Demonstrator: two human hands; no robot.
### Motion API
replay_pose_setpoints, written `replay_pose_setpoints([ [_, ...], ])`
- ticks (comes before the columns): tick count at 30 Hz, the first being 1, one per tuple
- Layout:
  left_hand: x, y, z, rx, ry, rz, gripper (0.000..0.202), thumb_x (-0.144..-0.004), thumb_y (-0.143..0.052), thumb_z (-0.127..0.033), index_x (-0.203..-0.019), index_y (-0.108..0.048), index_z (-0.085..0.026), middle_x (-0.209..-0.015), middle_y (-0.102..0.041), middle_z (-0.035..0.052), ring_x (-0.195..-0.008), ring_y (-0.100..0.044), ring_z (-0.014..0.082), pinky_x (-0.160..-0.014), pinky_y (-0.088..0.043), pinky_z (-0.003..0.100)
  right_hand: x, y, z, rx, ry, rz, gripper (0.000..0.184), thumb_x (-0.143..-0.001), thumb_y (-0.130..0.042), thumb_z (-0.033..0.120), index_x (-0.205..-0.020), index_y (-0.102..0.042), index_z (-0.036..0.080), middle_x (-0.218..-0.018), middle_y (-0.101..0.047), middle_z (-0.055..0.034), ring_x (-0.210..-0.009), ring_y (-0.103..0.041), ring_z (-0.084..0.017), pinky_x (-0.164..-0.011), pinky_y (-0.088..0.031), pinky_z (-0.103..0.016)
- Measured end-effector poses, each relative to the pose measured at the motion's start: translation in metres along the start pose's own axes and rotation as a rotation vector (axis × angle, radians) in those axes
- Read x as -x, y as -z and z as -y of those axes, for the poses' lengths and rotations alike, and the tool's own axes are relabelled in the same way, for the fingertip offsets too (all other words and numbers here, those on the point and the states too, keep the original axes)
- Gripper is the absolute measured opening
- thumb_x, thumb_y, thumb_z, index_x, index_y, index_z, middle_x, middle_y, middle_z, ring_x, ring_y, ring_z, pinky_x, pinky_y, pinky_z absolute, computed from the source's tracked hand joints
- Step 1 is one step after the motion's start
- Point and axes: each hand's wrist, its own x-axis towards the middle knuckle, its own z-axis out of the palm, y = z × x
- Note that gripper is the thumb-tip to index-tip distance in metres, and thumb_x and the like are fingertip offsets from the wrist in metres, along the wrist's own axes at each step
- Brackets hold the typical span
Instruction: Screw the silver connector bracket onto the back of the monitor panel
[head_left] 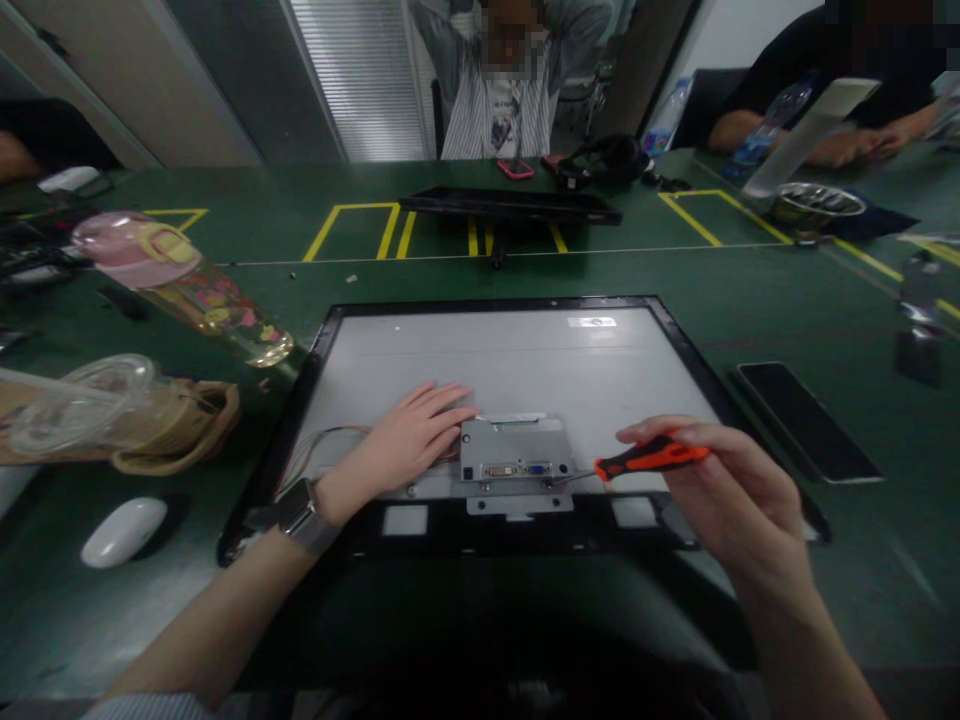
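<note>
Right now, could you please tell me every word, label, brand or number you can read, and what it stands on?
No text reads clearly.
White sticker on the display panel: too small.
T-shirt print: too blurred.
Black monitor, faint edge mark: too small.
Water bottle label: too blurred.

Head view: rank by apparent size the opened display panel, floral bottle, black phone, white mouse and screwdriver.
1. Opened display panel, by far
2. Floral bottle
3. Black phone
4. White mouse and screwdriver: too alike in area to rank; the screwdriver looks longer but thinner.
</note>
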Motion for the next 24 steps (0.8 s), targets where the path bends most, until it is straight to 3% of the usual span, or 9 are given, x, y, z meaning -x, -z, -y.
replay_pose_setpoints([
  [5,0.001,-0.001,0.001,-0.003,-0.01,-0.018,0.039,-0.109,-0.035,-0.03,-0.145,-0.05,-0.027,-0.157,-0.046,0.0057,-0.147,-0.04,0.0207,-0.124,-0.028,0.053,-0.008,0.002,-0.001,-0.08,0.075,0.098,0.002,-0.086,-0.077,0.034,-0.085,-0.078,0.034,-0.1,-0.074,-0.0018,-0.098,-0.069,-0.021,-0.088,-0.062,-0.04],
  [7,0.001,-0.001,0.001,0.001,-0.012,-0.026,0.039,-0.109,-0.035,-0.03,-0.144,-0.05,-0.027,-0.157,-0.047,0.0056,-0.146,-0.041,0.0206,-0.124,-0.029,0.053,-0.012,0.003,-0.002,-0.112,0.098,0.111,0.006,-0.083,-0.08,0.031,-0.079,-0.078,0.033,-0.091,-0.07,0.0,-0.09,-0.066,-0.017,-0.092,-0.061,-0.039],
  [11,0.0,0.0,0.0,0.0,-0.016,-0.027,0.039,-0.109,-0.035,-0.029,-0.144,-0.05,-0.027,-0.156,-0.047,0.0053,-0.146,-0.041,0.0202,-0.124,-0.029,0.052,-0.01,0.001,-0.001,-0.124,0.085,0.105,0.015,-0.092,-0.069,0.029,-0.101,-0.08,0.033,-0.085,-0.069,-0.0011,-0.086,-0.066,-0.016,-0.09,-0.061,-0.037],
  [15,0.0,0.0,0.0,-0.002,-0.024,-0.035,0.039,-0.109,-0.034,-0.03,-0.143,-0.051,-0.027,-0.156,-0.047,0.0055,-0.146,-0.041,0.0205,-0.124,-0.03,0.052,-0.003,-0.002,0.0,-0.068,-0.001,0.024,0.032,-0.098,-0.06,0.029,-0.128,-0.07,0.033,-0.095,-0.076,-0.0041,-0.093,-0.072,-0.021,-0.083,-0.064,-0.038],
  [19,0.001,0.0,0.0,-0.004,-0.013,-0.031,0.039,-0.109,-0.033,-0.031,-0.144,-0.051,-0.027,-0.156,-0.047,0.0053,-0.146,-0.041,0.0202,-0.124,-0.029,0.052,-0.002,-0.004,0.0,0.026,0.0,-0.046,0.028,-0.1,-0.056,0.025,-0.12,-0.072,0.035,-0.11,-0.077,-0.003,-0.104,-0.073,-0.022,-0.089,-0.062,-0.04],
  [24,0.0,0.0,-0.001,0.007,-0.005,-0.018,0.039,-0.109,-0.033,-0.031,-0.144,-0.05,-0.027,-0.157,-0.046,0.0051,-0.147,-0.041,0.0198,-0.124,-0.028,0.052,-0.004,0.0,-0.002,0.132,0.106,-0.042,0.024,-0.091,-0.068,0.016,-0.106,-0.078,0.032,-0.102,-0.073,-0.0019,-0.098,-0.07,-0.018,-0.081,-0.062,-0.03],
])
